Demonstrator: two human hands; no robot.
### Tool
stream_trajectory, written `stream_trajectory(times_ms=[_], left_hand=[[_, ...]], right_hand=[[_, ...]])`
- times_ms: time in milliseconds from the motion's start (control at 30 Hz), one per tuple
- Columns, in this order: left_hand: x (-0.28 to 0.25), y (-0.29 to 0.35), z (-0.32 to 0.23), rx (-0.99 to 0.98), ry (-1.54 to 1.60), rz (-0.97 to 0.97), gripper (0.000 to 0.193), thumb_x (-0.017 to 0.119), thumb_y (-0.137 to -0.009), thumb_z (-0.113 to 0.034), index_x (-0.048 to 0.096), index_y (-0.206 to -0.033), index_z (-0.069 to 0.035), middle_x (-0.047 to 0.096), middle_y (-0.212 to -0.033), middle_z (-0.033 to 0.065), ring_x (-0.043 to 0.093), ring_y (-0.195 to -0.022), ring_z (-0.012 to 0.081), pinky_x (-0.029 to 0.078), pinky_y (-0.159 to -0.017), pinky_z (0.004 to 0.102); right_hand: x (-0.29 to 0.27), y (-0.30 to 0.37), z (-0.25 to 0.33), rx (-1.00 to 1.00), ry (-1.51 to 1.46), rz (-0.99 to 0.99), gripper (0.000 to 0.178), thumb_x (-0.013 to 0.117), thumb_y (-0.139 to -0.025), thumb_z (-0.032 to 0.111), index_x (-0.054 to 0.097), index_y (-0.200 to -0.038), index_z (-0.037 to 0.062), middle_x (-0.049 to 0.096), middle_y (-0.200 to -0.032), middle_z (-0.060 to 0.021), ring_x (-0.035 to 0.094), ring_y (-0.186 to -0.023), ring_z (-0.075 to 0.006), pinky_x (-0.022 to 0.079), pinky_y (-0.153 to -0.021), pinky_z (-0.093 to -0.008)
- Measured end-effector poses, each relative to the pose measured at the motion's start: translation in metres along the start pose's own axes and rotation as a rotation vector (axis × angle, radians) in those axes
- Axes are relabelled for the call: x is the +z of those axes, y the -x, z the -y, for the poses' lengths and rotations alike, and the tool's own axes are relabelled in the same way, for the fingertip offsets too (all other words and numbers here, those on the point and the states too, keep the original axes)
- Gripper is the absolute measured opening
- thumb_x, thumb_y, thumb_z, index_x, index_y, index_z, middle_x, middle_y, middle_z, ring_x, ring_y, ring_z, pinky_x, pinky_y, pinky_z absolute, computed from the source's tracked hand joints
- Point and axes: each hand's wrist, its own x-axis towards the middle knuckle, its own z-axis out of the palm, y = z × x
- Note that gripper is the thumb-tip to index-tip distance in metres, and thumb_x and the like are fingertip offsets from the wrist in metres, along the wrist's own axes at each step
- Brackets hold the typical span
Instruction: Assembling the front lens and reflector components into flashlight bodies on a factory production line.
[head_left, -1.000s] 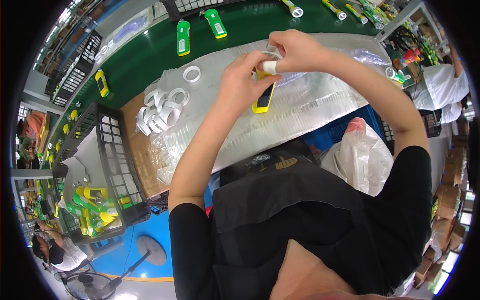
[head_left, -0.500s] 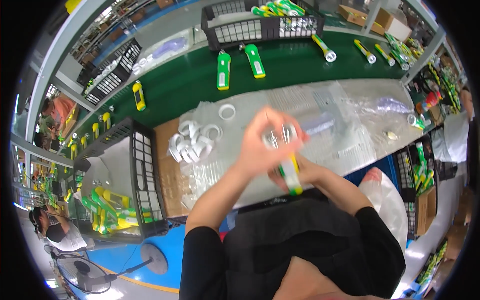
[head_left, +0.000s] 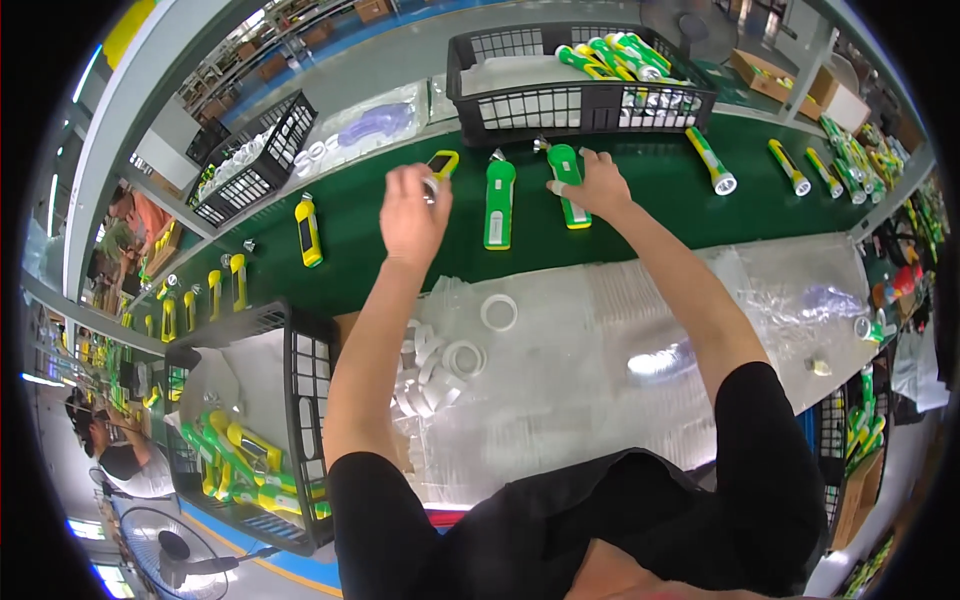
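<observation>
On the green belt, my right hand (head_left: 602, 188) has its thumb and fingers on either side of a green flashlight (head_left: 568, 190), which lies head away from me. My left hand (head_left: 412, 218) is closed around the silver head end of a yellow flashlight (head_left: 442, 164) with a dark panel; the curled fingers partly hide that end. Between my hands another green flashlight (head_left: 499, 207) with a white strip lies untouched. Several loose white rings (head_left: 464, 360) are gathered on the plastic-covered bench, beside my left forearm, and a single white ring (head_left: 498, 312) sits apart from them.
A black crate (head_left: 585, 110) of flashlights stands beyond the belt. Another crate (head_left: 308, 390) with flashlights is at the near left. More flashlights lie along the belt, such as a yellow one (head_left: 308, 232) on the left and one (head_left: 712, 162) on the right. A metal post (head_left: 85, 170) rises at left.
My hands have parted and reached forward from the bench to the belt. The flashlight they held together is gone from over the bench; my left hand is now at a yellow flashlight, my right at a green one.
</observation>
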Motion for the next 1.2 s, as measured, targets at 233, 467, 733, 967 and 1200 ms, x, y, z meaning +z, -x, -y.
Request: stream_trajectory(times_ms=[233, 467, 733, 967, 1200], left_hand=[[0.028, 0.024, 0.006, 0.051, 0.049, 0.391, 0.033, 0.073, -0.083, -0.027, 0.060, -0.104, -0.007, 0.060, -0.099, 0.0166, 0.065, -0.083, 0.0338, 0.054, -0.072, 0.0418], [0.019, 0.031, -0.084, -0.148, 0.592, 0.335, 0.060, 0.064, -0.091, -0.045, 0.052, -0.128, 0.001, 0.059, -0.121, 0.0241, 0.059, -0.111, 0.0363, 0.051, -0.087, 0.0388], [-0.040, 0.097, -0.201, -0.579, 1.246, 0.722, 0.057, 0.056, -0.097, -0.045, 0.051, -0.132, 0.000, 0.064, -0.113, 0.0130, 0.062, -0.100, 0.0178, 0.050, -0.079, 0.0293], [-0.082, 0.155, -0.230, -0.560, 1.110, 0.462, 0.033, 0.055, -0.099, -0.032, 0.068, -0.106, -0.002, 0.066, -0.095, 0.0055, 0.059, -0.082, 0.0124, 0.046, -0.074, 0.0257], [-0.107, 0.175, -0.243, 0.158, 1.009, 0.331, 0.040, 0.038, -0.101, -0.031, 0.069, -0.097, -0.005, 0.068, -0.104, 0.0095, 0.058, -0.107, 0.0302, 0.039, -0.094, 0.0397]], right_hand=[[-0.008, -0.029, 0.000, 0.242, 0.009, 0.459, 0.087, 0.074, -0.071, 0.040, 0.042, -0.137, -0.0065, 0.060, -0.118, -0.0268, 0.060, -0.114, -0.0345, 0.049, -0.095, -0.0402], [-0.106, 0.071, -0.011, 0.021, -0.676, 0.462, 0.075, 0.067, -0.079, 0.034, 0.040, -0.138, -0.0044, 0.061, -0.117, -0.0239, 0.062, -0.105, -0.0320, 0.047, -0.091, -0.0376], [-0.184, 0.218, 0.009, -0.023, -0.405, 0.390, 0.078, 0.075, -0.082, 0.044, 0.037, -0.140, 0.0079, 0.063, -0.111, -0.0196, 0.065, -0.099, -0.0334, 0.050, -0.085, -0.0396], [-0.193, 0.289, 0.010, -0.113, -0.485, 0.425, 0.068, 0.072, -0.086, 0.038, 0.038, -0.134, 0.0047, 0.061, -0.111, -0.0191, 0.064, -0.098, -0.0307, 0.050, -0.084, -0.0383], [-0.170, 0.340, 0.046, 0.185, -1.350, 0.571, 0.044, 0.062, -0.095, 0.027, 0.043, -0.126, 0.0020, 0.058, -0.098, -0.0077, 0.062, -0.076, -0.0167, 0.052, -0.069, -0.0323]])
